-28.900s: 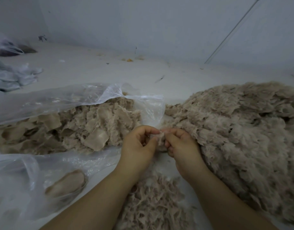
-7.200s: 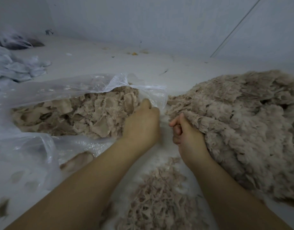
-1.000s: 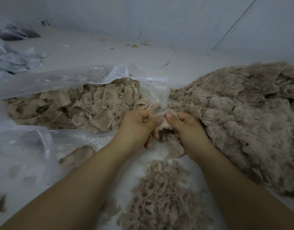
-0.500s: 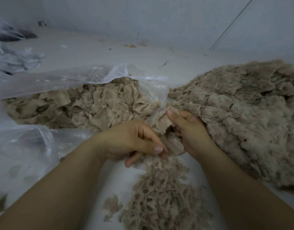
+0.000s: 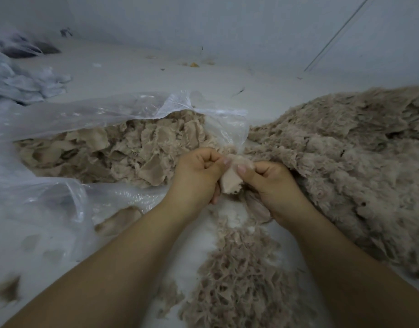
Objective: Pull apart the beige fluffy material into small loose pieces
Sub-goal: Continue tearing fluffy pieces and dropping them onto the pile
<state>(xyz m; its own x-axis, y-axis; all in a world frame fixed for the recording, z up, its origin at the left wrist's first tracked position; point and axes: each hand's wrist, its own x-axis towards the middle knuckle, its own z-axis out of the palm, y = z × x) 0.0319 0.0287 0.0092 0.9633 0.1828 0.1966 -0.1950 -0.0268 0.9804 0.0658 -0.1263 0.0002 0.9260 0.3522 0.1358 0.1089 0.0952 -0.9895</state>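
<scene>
Hands [image 5: 199, 176] [image 5: 273, 183] pinch beige piece [image 5: 230, 181] | clear bag [image 5: 123, 110] left | fluffy heap [image 5: 350, 157] right

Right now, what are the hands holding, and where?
Both hold one beige scrap: left hand and right hand each pinch its top edge.

There were no words, numbers, labels or signs to read anywhere in the picture.
</scene>
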